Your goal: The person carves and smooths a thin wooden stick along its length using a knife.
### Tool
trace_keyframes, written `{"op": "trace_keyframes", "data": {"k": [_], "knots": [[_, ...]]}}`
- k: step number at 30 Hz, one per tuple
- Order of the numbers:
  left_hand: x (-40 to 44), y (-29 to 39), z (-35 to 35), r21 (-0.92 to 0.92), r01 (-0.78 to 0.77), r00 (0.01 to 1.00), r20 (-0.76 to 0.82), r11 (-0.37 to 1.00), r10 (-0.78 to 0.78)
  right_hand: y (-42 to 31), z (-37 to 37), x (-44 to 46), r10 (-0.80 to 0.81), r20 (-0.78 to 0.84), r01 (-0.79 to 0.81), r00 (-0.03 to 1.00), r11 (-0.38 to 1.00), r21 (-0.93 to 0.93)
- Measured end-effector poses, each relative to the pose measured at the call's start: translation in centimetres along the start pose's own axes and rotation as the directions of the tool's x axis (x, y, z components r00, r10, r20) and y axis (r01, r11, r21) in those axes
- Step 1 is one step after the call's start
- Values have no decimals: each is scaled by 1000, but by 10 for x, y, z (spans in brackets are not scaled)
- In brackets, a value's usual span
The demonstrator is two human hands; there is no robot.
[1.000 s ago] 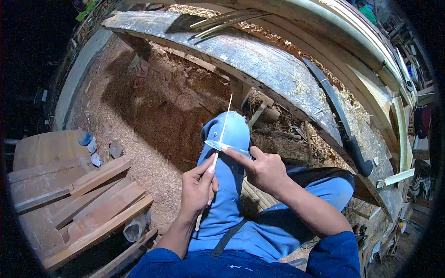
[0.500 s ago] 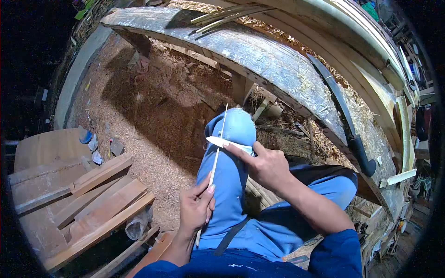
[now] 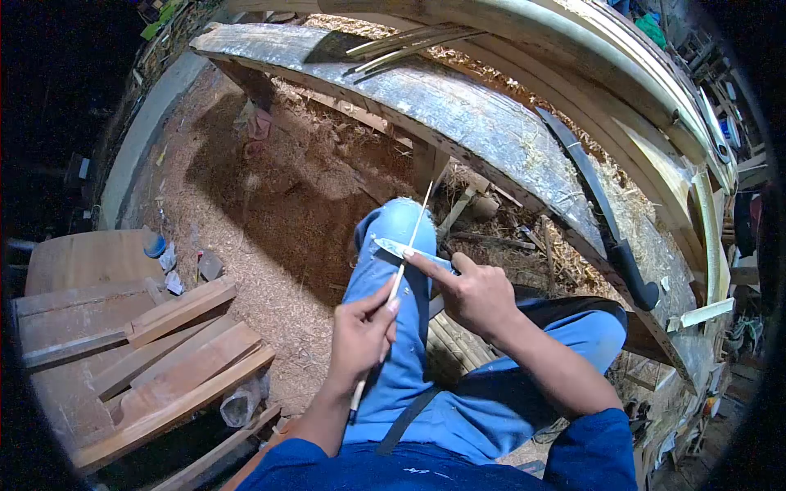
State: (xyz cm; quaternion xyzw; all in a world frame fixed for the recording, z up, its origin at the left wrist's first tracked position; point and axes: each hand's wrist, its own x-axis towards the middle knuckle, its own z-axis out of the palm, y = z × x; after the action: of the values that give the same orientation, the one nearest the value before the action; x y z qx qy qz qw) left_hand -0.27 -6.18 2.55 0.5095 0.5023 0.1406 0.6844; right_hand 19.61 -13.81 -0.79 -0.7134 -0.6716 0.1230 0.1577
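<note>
The left hand (image 3: 364, 331) is curled around a thin stick (image 3: 398, 284), which points between twelve and one o'clock over the knee (image 3: 397, 217). The right hand (image 3: 476, 295) is closed around a knife (image 3: 392, 246) that points to ten o'clock, crossing the stick.

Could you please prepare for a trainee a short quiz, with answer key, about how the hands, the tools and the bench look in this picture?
1. Multiple choice: what does the left hand hold?
a) a hammer
b) a thin stick
c) a cup

2. True or false: the long black-handled blade lies on the wooden bench.

3. Fill the gap: the right hand holds a small knife, with its ____ finger stretched out onto the blade.

Key:
1. b
2. True
3. index
</note>
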Motion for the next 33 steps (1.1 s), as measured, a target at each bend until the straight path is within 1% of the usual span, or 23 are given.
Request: {"op": "trace_keyframes", "data": {"k": [3,5,7,9,11,12,13,15,16,18,19,21,23,26,28,29,31,33], "knots": [[4,-3,0,-39,23,1000,3,999,-23,4,7,-1,6,-30,-6,1000,1000,16],[1,-6,0,-11,-40,999,-15,999,40,3,14,1,-9,-63,11,998,999,32],[-1,-8,-1,-3,-46,999,-22,999,46,1,16,3,-15,-69,17,998,999,30],[-4,-15,-3,-36,-68,998,-16,997,68,3,18,3,-22,-65,23,998,1000,20],[-15,-14,-4,-68,-40,999,-34,997,37,6,25,5,6,-138,-6,990,1000,3],[-23,-14,-5,-52,-16,1000,-14,999,15,13,21,10,67,-130,-67,989,998,9],[-29,-16,-7,-32,8,1000,7,999,-7,20,20,17,108,-207,-104,972,994,30],[-36,-20,-10,-20,8,1000,3,1000,-7,27,17,20,92,-179,-92,980,996,12],[-36,-21,-10,-42,24,1000,1,999,-24,25,17,20,92,-180,-91,979,996,13],[-34,-17,-7,-61,26,1000,-6,998,-27,23,15,19,100,-139,-91,985,993,75],[-29,-13,-5,-66,25,1000,-8,998,-25,20,13,18,96,-138,-87,986,994,72],[-15,-3,-1,23,2,1000,-28,1000,-1,10,9,15,41,-123,-26,992,992,122],[2,6,1,5,-10,999,-31,1000,10,5,12,15,45,-122,-33,992,994,103],[27,15,9,-122,-67,995,-82,990,57,2,8,12,71,-149,-50,986,989,142],[31,13,10,-87,-77,995,-74,993,71,3,7,10,85,-125,-63,988,983,171],[33,12,10,-51,-85,994,-71,995,82,5,7,9,87,-123,-66,988,984,168],[30,6,5,-46,-94,994,-56,994,92,7,10,8,83,-159,-62,984,989,132],[23,3,3,-50,-67,998,-19,997,66,11,11,9,92,-129,-79,987,992,102]]}}
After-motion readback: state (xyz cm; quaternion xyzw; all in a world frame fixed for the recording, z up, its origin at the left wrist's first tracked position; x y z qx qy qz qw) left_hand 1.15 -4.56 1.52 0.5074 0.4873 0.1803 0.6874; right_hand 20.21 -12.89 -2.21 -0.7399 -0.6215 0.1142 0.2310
